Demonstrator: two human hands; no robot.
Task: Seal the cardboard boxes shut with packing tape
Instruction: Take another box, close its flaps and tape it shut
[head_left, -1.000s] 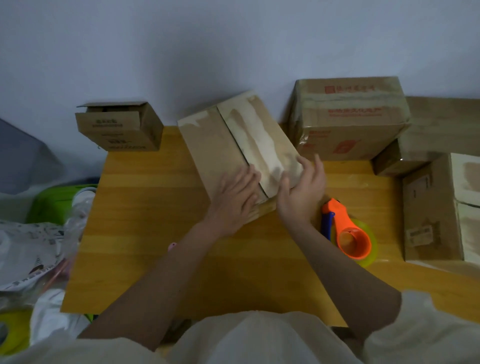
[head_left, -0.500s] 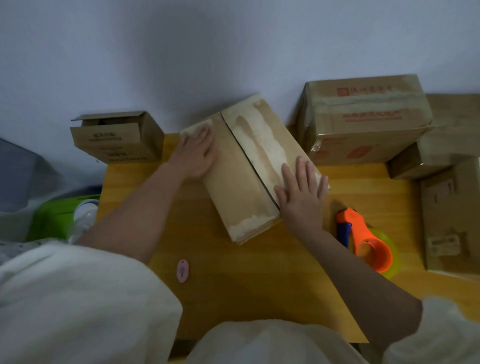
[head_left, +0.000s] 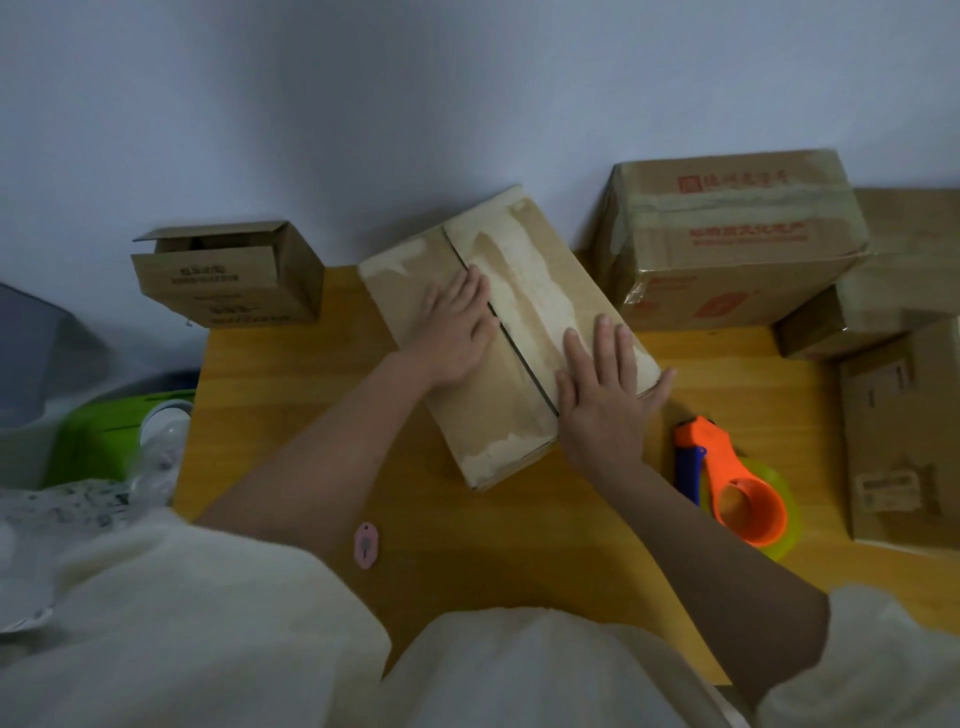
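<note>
A long cardboard box (head_left: 524, 291) lies diagonally on the wooden table (head_left: 291, 405), its two top flaps meeting along a dark seam. My left hand (head_left: 454, 325) presses flat on the left flap, fingers straight and close to the seam. On the right flap my right hand (head_left: 605, 400) lies flat near the box's near end, thumb over the right edge. An orange tape dispenser (head_left: 735, 488) with a yellowish tape roll rests on the table to the right of my right hand.
A small open-flapped box (head_left: 228, 280) stands at the table's back left. A large taped box (head_left: 727, 234) sits at the back right, with more boxes (head_left: 904, 441) along the right edge. A small pink object (head_left: 366, 544) lies near the front. Green bin and clutter sit left of the table.
My left hand slid from the box's far left corner toward the middle, next to the seam. My right hand stays on the right flap.
</note>
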